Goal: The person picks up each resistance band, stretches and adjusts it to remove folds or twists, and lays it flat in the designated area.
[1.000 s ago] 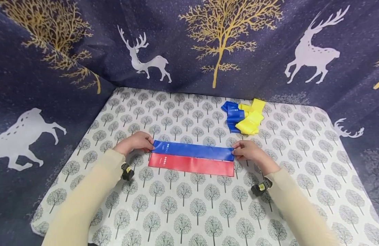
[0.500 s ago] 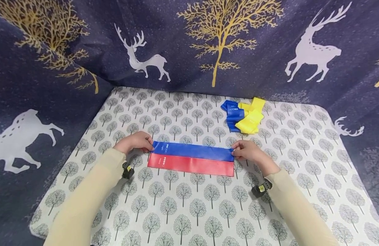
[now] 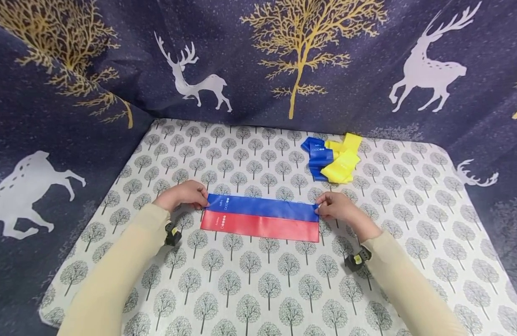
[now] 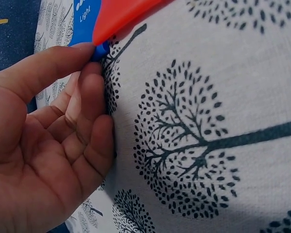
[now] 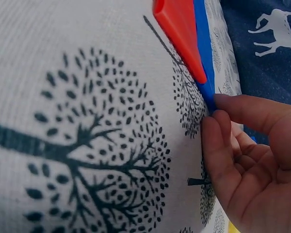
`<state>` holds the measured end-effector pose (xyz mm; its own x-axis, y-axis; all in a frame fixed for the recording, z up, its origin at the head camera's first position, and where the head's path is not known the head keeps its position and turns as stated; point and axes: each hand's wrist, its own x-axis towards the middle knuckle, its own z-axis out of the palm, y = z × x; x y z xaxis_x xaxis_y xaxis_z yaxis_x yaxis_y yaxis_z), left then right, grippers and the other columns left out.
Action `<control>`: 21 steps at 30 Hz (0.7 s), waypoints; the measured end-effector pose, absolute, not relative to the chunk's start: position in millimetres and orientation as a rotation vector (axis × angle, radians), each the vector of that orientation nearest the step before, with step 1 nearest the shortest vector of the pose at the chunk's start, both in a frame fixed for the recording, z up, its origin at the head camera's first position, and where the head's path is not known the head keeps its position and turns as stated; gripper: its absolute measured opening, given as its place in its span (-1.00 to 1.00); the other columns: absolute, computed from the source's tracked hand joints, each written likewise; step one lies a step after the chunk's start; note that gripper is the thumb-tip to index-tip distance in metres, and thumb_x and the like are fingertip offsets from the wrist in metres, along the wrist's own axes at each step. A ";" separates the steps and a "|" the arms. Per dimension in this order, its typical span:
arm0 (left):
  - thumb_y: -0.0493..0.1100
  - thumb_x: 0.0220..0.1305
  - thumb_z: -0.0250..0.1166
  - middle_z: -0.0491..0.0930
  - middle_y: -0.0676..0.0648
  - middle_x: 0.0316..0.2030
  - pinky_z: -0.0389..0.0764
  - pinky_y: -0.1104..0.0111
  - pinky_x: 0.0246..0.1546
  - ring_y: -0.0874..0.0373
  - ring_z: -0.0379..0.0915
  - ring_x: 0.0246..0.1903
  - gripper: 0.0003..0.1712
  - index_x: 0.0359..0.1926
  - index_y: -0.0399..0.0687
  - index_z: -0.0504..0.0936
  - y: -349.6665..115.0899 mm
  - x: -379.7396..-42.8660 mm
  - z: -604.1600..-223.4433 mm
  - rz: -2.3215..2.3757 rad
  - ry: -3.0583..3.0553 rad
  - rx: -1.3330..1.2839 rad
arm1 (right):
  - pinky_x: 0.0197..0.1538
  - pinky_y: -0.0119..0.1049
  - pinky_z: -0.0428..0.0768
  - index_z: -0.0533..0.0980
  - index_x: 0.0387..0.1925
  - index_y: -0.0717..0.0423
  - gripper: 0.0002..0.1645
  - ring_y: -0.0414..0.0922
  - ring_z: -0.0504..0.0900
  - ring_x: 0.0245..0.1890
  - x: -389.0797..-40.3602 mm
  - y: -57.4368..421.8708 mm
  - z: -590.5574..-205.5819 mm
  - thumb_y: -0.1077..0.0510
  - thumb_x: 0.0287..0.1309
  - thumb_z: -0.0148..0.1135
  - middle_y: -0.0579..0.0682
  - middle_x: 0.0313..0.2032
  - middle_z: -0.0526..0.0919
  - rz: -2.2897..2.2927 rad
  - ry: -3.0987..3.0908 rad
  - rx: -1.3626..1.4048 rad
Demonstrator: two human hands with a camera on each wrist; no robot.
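A blue resistance loop band [image 3: 262, 207], printed "Light", lies flat across the middle of the table. My left hand [image 3: 185, 193] pinches its left end between thumb and fingers. At the right end, my right hand [image 3: 338, 205] pinches the same band. A red resistance loop band [image 3: 262, 228] is stretched out along the blue band's near edge, its ends roughly level with the blue ones. In the left wrist view, the thumb [image 4: 70, 58] and forefinger close on the blue end, just beside the red band [image 4: 123, 17]. The right wrist view shows the blue edge [image 5: 207, 73] between fingertips.
Toward the back right, a crumpled blue band [image 3: 319, 158] and a yellow band [image 3: 344, 163] lie in a loose heap. A white cloth with printed trees [image 3: 250, 280] covers the table. Behind and to the left hangs a dark blue curtain [image 3: 250, 60] with deer and trees.
The head view has shifted slightly. Both hands keep their pinch on the blue band's ends, and the bands have hardly moved.
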<state>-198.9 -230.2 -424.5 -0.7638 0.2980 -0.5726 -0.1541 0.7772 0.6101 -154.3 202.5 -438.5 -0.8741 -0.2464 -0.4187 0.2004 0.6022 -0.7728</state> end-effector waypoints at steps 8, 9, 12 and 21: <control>-0.28 0.22 0.34 0.60 0.02 -0.47 0.61 0.46 -0.35 0.26 0.53 -0.48 -0.78 -0.16 -0.33 0.57 -234.7 -196.8 -429.9 0.946 2.295 0.109 | -0.19 -0.32 0.77 0.50 -0.01 0.42 -0.69 -0.24 0.61 -0.39 -154.3 204.0 -440.7 0.30 0.27 0.25 -0.08 -0.43 0.61 -1.223 2.351 -0.036; -0.27 0.25 0.33 0.62 0.00 -0.43 0.62 0.46 -0.32 0.26 0.54 -0.46 -0.74 -0.11 -0.37 0.56 -236.6 -196.7 -430.7 0.964 2.287 0.117 | -0.16 -0.31 0.78 0.50 0.00 0.42 -0.69 -0.23 0.62 -0.37 -155.0 205.1 -441.3 0.28 0.30 0.24 -0.07 -0.41 0.62 -1.231 2.341 -0.038; -0.22 0.39 0.24 0.66 -0.09 -0.30 0.66 0.43 -0.23 0.23 0.58 -0.36 -0.66 0.04 -0.42 0.52 -242.1 -196.5 -430.5 1.013 2.247 0.125 | -0.09 -0.30 0.78 0.48 0.04 0.43 -0.66 -0.23 0.63 -0.30 -157.0 209.8 -442.0 0.23 0.38 0.18 -0.04 -0.34 0.64 -1.268 2.294 -0.073; -0.13 0.58 -0.02 0.67 -0.31 -0.03 0.69 0.32 -0.06 0.18 0.62 -0.21 -0.53 0.23 -0.47 0.43 -247.0 -199.3 -407.2 0.993 2.219 0.181 | 0.06 -0.27 0.76 0.36 0.13 0.56 -0.58 -0.21 0.63 -0.19 -160.8 225.5 -421.7 0.27 0.40 0.01 -0.05 -0.28 0.57 -1.403 2.190 -0.098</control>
<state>-199.3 -247.0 -407.2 -0.7526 0.3825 -0.5360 -0.1447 0.6980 0.7013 -160.8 225.5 -421.7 -0.8558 -0.3353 -0.3940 0.2176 0.4576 -0.8621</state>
